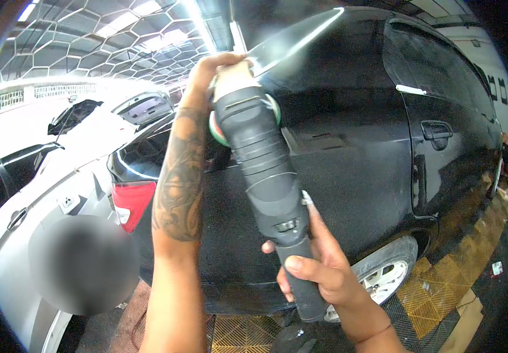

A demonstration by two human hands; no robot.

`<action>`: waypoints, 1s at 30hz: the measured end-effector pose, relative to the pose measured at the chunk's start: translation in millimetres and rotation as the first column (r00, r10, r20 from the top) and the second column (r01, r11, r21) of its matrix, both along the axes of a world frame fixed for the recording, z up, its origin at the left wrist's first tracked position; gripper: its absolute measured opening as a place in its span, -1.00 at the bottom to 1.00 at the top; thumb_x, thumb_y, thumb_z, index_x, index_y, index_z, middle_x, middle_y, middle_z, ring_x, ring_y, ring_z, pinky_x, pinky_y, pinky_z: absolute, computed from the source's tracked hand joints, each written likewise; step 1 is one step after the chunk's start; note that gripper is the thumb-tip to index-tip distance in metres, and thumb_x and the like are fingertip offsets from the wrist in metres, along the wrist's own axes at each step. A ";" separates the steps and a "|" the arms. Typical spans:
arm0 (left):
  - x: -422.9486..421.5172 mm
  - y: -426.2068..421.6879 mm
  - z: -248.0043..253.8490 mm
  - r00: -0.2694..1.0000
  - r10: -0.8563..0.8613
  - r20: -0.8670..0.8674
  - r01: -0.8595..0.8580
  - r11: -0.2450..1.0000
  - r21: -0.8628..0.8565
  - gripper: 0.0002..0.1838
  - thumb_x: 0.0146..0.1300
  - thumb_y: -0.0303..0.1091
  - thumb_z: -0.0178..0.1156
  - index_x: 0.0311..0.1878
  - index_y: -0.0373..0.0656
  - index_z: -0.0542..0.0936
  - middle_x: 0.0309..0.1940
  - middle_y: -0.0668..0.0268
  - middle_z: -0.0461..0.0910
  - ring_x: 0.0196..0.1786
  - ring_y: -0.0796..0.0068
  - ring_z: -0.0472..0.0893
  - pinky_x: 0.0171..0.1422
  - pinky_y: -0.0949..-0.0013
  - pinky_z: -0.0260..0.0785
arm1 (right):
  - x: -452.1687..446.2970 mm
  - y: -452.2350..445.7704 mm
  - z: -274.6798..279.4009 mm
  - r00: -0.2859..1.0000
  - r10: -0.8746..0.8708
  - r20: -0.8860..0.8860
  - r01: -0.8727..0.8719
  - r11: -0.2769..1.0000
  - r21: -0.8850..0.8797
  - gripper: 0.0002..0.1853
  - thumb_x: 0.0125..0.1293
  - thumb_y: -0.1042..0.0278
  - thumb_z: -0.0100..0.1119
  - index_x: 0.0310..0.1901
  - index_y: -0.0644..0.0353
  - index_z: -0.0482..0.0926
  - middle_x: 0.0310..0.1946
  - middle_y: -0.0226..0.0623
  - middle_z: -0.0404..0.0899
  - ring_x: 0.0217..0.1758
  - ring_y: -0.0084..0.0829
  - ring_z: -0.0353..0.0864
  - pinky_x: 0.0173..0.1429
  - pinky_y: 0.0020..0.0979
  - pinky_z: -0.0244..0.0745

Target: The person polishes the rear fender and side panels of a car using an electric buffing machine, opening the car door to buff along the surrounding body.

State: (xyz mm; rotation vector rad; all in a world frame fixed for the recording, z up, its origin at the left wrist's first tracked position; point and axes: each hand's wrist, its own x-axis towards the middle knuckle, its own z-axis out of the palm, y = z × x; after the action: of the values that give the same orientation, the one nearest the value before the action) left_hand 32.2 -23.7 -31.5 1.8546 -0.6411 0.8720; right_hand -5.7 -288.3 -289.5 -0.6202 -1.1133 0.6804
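A black power polisher (269, 165) with a grey ribbed body lies across the middle of the view, its head up and its handle down. My left hand (216, 69) is wrapped over the pale front end of the tool, below a tattooed forearm. Around the dark rear handle my right hand (313, 267) is closed, thumb on top. A round pad with a green and red rim (217, 129) shows partly behind the tool's head. Beyond it stands a black car (348, 159), its rear side panel facing me. Whether the pad touches the panel is hidden.
A silver car (7, 247) stands at the left, with a blurred round area over it. The black car's rear wheel (386, 276) and red tail light (131, 203) show. Yellow and grey floor tiles (430, 294) lie below. Part of a person (505, 156) shows at the far right.
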 end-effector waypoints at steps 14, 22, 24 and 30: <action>-99.5 91.5 -23.9 0.997 -0.048 -0.065 0.034 0.978 -0.207 -0.61 0.33 -0.39 0.07 0.12 -0.47 0.53 -0.06 -0.04 0.66 -0.06 0.15 0.69 0.05 0.17 0.60 | -19.7 49.4 -9.5 0.975 0.167 0.148 -0.167 0.986 -0.016 0.11 0.39 0.42 0.20 0.57 0.00 -0.57 0.14 0.05 0.39 -0.35 -0.45 0.56 -0.31 -0.41 0.59; -95.1 51.8 -49.7 0.999 0.007 -0.051 -0.026 0.930 -0.365 -0.64 0.24 -0.36 0.16 0.00 -0.44 0.55 -0.11 -0.06 0.67 -0.16 0.16 0.71 -0.06 0.21 0.65 | -9.8 16.2 -31.4 0.975 0.172 0.137 -0.167 0.985 -0.048 0.11 0.39 0.38 0.24 0.57 0.16 -0.54 0.24 -0.11 0.33 -0.33 -0.55 0.50 -0.25 -0.45 0.52; -87.4 34.1 -55.0 0.999 0.047 -0.024 -0.052 0.926 -0.374 -0.65 0.22 -0.38 0.16 0.00 -0.44 0.54 -0.10 -0.09 0.66 -0.13 0.11 0.72 -0.06 0.15 0.68 | -5.4 5.1 -36.2 0.976 0.178 0.123 -0.171 0.983 -0.065 0.11 0.38 0.40 0.24 0.57 0.16 -0.53 0.30 -0.08 0.29 -0.33 -0.54 0.50 -0.23 -0.45 0.53; -51.7 -25.1 -63.2 0.999 0.005 -0.053 -0.023 0.938 -0.345 -0.64 0.23 -0.37 0.16 0.01 -0.42 0.54 -0.13 -0.07 0.66 -0.15 0.14 0.72 -0.10 0.20 0.68 | 12.0 -28.2 -55.2 0.991 0.119 0.067 -0.117 0.993 -0.028 0.09 0.35 0.46 0.23 0.58 0.15 -0.50 0.54 -0.02 -0.07 -0.31 -0.54 0.53 -0.23 -0.46 0.55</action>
State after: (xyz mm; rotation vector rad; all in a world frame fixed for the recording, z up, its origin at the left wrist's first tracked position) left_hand -19.5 -48.8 -94.7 1.5594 -0.4116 0.8816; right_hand 6.3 -316.5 -344.7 -0.6055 -1.2145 0.7796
